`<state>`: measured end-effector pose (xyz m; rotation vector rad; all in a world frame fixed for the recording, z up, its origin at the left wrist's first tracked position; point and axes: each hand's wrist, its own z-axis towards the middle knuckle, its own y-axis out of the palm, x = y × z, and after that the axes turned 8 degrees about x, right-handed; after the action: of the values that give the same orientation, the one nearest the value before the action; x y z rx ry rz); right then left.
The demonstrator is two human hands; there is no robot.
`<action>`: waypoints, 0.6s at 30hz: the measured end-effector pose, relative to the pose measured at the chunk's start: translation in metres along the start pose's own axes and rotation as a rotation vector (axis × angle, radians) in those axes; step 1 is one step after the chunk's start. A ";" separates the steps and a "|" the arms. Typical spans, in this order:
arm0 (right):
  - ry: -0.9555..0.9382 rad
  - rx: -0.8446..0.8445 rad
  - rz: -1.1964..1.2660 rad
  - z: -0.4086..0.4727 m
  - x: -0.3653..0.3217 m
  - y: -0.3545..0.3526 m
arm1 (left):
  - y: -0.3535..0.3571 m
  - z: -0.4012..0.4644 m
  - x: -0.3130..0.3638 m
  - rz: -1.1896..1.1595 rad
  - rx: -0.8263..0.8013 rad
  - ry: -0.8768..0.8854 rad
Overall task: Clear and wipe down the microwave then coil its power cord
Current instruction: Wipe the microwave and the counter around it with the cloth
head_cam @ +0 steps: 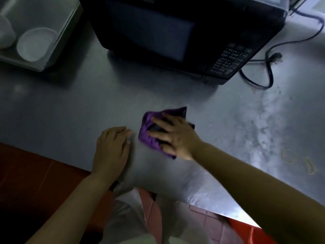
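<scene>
Our right hand (173, 136) presses flat, fingers spread, on the purple cloth (149, 136) before the microwave (175, 37). Our left hand (110, 148) rests open on the table (61, 111), likely for balance. The power cord (260, 71) lies uncoiled beside the microwave.

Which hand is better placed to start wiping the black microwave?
Right hand: it already presses the purple cloth on the steel counter, nearer the black microwave. Left hand rests flat, empty.

White bowl (36, 44) (in steel tray (58, 43))
</scene>
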<state>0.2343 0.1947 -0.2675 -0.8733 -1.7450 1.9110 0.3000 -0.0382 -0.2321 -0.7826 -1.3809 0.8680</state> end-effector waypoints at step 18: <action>0.265 -0.002 -0.042 -0.035 0.028 -0.011 | 0.007 -0.030 0.045 0.026 -0.033 0.021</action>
<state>0.2371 0.2404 -0.2624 -1.0300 -1.5947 1.6804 0.3289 0.0061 -0.2179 -0.8342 -1.3721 0.8571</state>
